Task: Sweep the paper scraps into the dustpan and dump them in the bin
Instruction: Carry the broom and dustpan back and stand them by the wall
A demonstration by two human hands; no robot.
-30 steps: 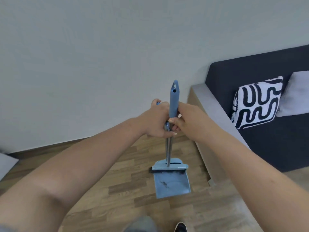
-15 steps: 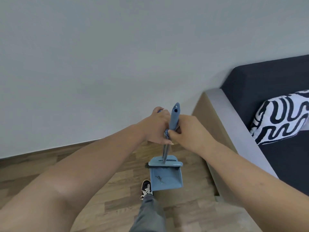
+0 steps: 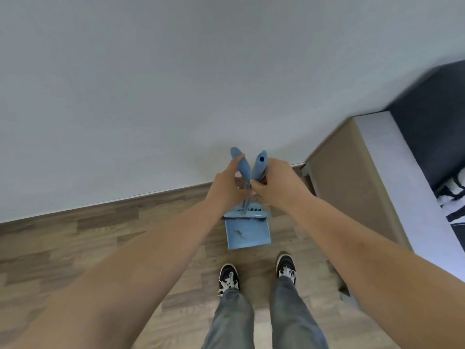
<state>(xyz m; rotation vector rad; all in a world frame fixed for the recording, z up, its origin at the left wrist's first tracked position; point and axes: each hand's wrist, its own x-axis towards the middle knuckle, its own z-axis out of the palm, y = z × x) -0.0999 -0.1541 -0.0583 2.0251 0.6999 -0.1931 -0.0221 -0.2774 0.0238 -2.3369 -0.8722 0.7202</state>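
Note:
A blue dustpan (image 3: 247, 234) stands on the wood floor by the wall, a few dark specks of dirt inside it. Two blue handles rise from it and splay apart at the top. My left hand (image 3: 225, 187) grips the left handle (image 3: 242, 166). My right hand (image 3: 275, 183) grips the right handle (image 3: 260, 165), the one with a hanging hole. The broom head is hidden behind the pan's back edge. No paper scraps or bin are in sight.
A white wall (image 3: 176, 84) runs close behind the dustpan. The sofa's brown and grey arm (image 3: 352, 177) stands to the right, with a black-and-white cushion (image 3: 455, 202) beyond it. My two shoes (image 3: 256, 273) are on the floor just in front of the pan.
The two handles, held together before, have spread apart at the top. My view has tilted down, so my legs and both shoes now show.

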